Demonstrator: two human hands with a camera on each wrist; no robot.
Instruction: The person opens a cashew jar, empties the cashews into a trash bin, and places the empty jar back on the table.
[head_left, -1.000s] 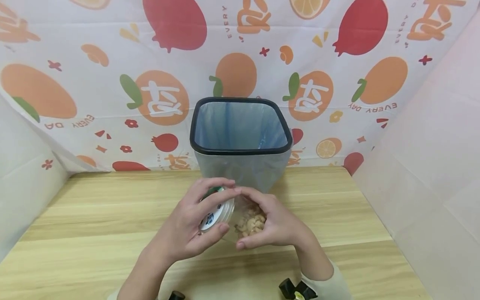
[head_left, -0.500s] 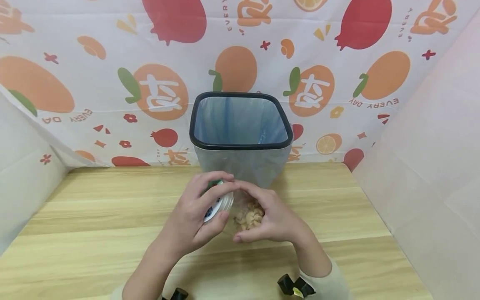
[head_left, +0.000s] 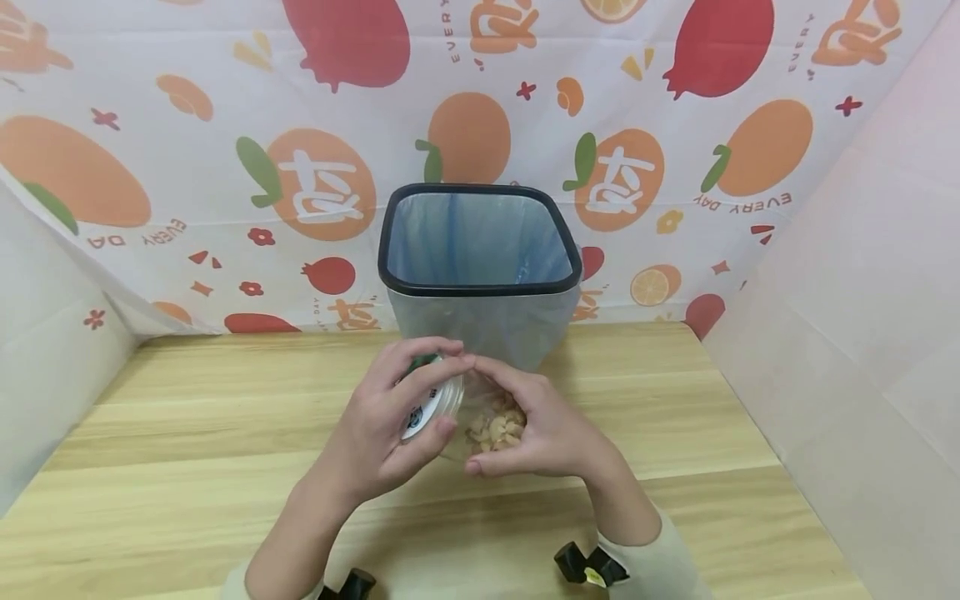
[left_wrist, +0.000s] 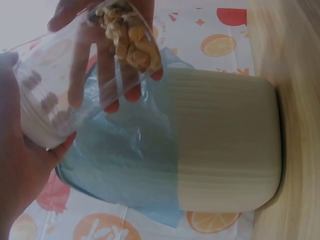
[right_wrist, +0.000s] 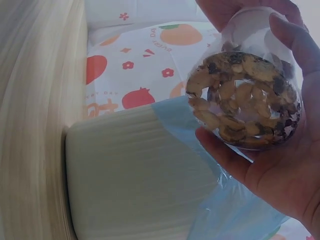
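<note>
Above the wooden table (head_left: 187, 433), just in front of the bin (head_left: 480, 287), we see both hands on a clear jar (head_left: 480, 421) of nuts, held tilted; left hand (head_left: 375, 433) curls round the white lid (head_left: 427, 407), right hand (head_left: 547, 433) wraps the jar body. Right wrist view shows us the nuts (right_wrist: 245, 97) piled against the jar's base, fingers (right_wrist: 295, 45) curled round it. Left wrist view shows the blue liner (left_wrist: 125, 155) draped over the bin's side, hidden from the head view
</note>
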